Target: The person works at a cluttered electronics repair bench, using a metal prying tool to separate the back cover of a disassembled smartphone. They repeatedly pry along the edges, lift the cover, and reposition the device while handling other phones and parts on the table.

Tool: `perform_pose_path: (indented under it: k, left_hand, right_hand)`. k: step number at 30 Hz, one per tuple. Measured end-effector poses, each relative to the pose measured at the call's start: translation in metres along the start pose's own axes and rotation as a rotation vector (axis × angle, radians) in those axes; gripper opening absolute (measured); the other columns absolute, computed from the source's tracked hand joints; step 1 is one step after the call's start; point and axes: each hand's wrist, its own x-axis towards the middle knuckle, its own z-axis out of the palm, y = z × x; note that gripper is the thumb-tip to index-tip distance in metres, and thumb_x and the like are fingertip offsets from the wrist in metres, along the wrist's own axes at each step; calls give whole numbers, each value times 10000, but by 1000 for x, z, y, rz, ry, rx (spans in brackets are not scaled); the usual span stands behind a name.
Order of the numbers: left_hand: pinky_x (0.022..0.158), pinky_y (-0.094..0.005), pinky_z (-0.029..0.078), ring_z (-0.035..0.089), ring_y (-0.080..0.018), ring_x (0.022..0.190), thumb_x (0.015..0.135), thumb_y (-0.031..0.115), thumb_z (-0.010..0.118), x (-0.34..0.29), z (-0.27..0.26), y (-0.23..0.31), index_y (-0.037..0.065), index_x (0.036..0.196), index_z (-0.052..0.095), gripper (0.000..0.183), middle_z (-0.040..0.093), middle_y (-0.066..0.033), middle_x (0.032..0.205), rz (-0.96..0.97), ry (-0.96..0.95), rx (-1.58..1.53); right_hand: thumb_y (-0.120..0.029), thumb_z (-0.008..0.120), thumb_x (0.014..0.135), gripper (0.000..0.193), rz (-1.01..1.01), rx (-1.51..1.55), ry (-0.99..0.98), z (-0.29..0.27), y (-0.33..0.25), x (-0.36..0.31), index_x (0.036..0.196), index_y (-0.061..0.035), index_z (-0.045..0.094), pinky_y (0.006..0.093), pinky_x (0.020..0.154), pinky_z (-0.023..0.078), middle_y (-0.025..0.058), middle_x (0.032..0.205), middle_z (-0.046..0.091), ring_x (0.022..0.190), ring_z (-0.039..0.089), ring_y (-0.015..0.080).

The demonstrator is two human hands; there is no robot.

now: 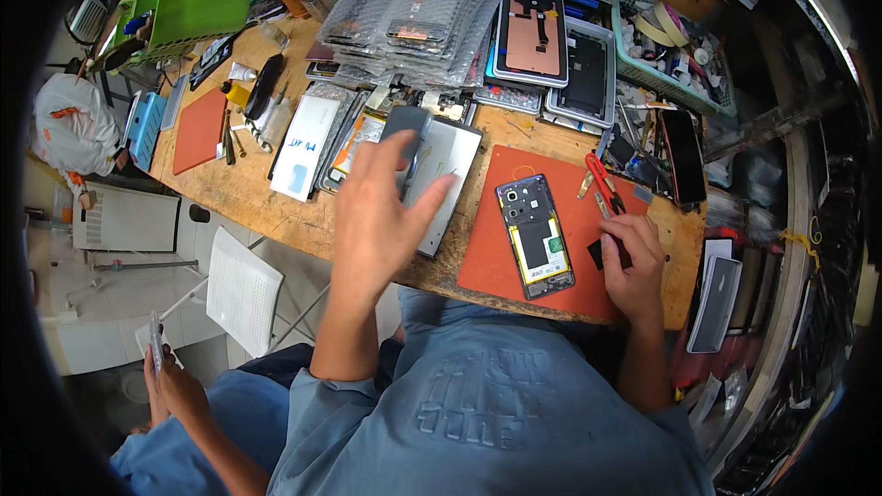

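An opened phone [535,243] lies on the orange-red mat [478,262], showing its dark inner frame and a white-and-black battery area. Above the bench, left of the mat, my left hand [372,211] is raised with fingers and thumb apart. Just beyond its fingertips is a dark grey phone-shaped slab [413,121], partly hidden by the hand, over a pale flat panel [450,174]. My right hand [636,262] rests at the mat's right side, fingers curled on a small black flat piece [597,254]. Close above it lies a red-handled tool [599,174].
Bubble-wrapped screens [404,14] are stacked at the back. A tablet panel [533,37], a green basket of bottles and tape [675,64] and a black phone [682,156] stand to the right. At left are a green bin [197,5], a white chair [241,289] and another person's hands [175,390].
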Motion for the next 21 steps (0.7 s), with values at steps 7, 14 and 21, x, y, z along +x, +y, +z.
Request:
perform_pose_path:
  k: [7, 14, 21]
  left_hand:
    - [942, -455, 532, 631, -325, 1075, 873, 301, 906, -20, 0, -29, -8, 1458, 604, 727, 640, -201, 1230, -116, 90, 31]
    - [1239, -625, 370, 404, -560, 1512, 717, 492, 945, -70, 34, -44, 13, 1685, 340, 1238, 378, -413, 1628, -96, -81, 256]
    - [1168, -613, 401, 475, -521, 1405, 766, 477, 943, -49, 58, -45, 81, 1662, 399, 1120, 425, -327, 1562, -34, 274, 254]
  right_hand:
    - [49, 705, 945, 136, 77, 22, 47, -2, 5, -7, 1073, 30, 751, 401, 861, 545, 158, 1055, 727, 962, 691, 327]
    - [50, 719, 918, 201, -3, 44, 5, 13, -5, -4, 1116, 20, 737, 468, 866, 541, 195, 1074, 701, 969, 678, 390]
    - [-204, 893, 735, 812, -48, -236, -182, 37, -54, 3, 1433, 61, 574, 535, 999, 515, 236, 1158, 628, 1102, 623, 441]
